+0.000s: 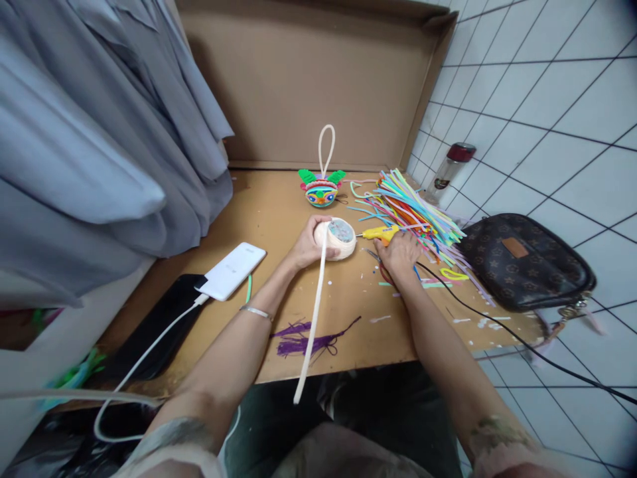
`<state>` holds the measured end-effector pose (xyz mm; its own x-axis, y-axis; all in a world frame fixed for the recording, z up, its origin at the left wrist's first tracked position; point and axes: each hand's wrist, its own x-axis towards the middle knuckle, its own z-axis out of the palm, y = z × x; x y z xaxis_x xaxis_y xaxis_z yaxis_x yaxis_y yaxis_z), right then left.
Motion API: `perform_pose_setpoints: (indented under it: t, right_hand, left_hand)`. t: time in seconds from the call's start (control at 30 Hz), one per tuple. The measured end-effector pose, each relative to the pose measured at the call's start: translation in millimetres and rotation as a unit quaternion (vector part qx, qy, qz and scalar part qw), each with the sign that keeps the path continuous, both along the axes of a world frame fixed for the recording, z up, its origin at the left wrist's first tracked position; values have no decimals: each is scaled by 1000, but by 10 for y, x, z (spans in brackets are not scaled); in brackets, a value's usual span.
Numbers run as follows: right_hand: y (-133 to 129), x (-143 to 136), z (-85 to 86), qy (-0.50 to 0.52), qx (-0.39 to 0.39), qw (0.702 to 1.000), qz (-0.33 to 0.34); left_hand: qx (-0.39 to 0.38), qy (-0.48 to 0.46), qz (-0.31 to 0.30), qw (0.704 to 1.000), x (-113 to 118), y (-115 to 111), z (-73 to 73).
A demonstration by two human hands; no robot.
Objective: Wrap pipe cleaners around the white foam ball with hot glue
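Observation:
My left hand [309, 244] is wrapped round a cream ball-shaped piece [344, 249] that looks wound with pipe cleaner and shows a bluish-grey patch on its upper side. A long cream pipe cleaner [316, 312] trails from it toward me past the table edge. In my right hand [399, 253] is a yellow hot glue gun [381, 234], its nozzle close to the right side of the ball; whether they touch I cannot tell. Behind them sits a colourful animal-head ornament [321, 194] with green ears and a cream loop on top.
Many coloured pipe cleaners [418, 212] lie at right, beside a brown patterned bag [522, 262] and a red-lidded bottle [450, 169]. Purple tassels [311, 343] lie in front. A white power bank [233, 271] with cable is at left. Grey cloth [99, 133] hangs there. Cardboard [308, 86] stands behind.

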<state>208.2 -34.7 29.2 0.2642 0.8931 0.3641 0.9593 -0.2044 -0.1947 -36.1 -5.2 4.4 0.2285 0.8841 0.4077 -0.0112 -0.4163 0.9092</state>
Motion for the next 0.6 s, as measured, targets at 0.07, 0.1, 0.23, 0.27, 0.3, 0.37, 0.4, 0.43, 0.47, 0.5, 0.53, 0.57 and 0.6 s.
perform_pose_setpoints:
  t: [0.07,0.1,0.23,0.27,0.3,0.37,0.4,0.43,0.47,0.5,0.53,0.57,0.6]
  right_hand:
    - [-61,-34,59,-8,47,999,24]
    - [-104,-71,92,-7,77,996,49]
    - [-308,-345,162,-4,176,949,261]
    - [-355,-430,155,-10,190,930,316]
    - [-394,-510,139,-17,203,908,365]
    - [-444,-633,92,-30,222,872,434]
    - [-456,-669,67,-31,232,860,453]
    - [-459,-686,44,-26,241,853,463]
    - [-454,-685,24,-15,248,851,463]
    - [-444,-671,9,1,254,853,455]
    - [-430,-649,-2,23,259,858,443]
    - [-414,-622,-8,51,266,862,428]
    - [-398,-597,-11,82,277,862,417]
  left_hand:
    - [-1,1,3,1000,2,-10,15]
    - [-1,0,2,1000,6,-16,23]
    - [2,-3,-4,1000,41,-49,41]
    - [2,-2,-8,1000,51,-58,41]
    - [3,-2,-9,1000,60,-66,40]
    - [7,-4,-5,1000,72,-77,37]
    - [10,-6,-4,1000,75,-80,38]
    - [13,-6,-5,1000,75,-82,41]
    - [16,-3,-7,1000,74,-85,46]
    - [18,2,-10,1000,72,-88,54]
    - [20,9,-12,1000,69,-92,65]
    - [22,18,-11,1000,66,-96,76]
    - [23,28,-6,999,63,-101,88]
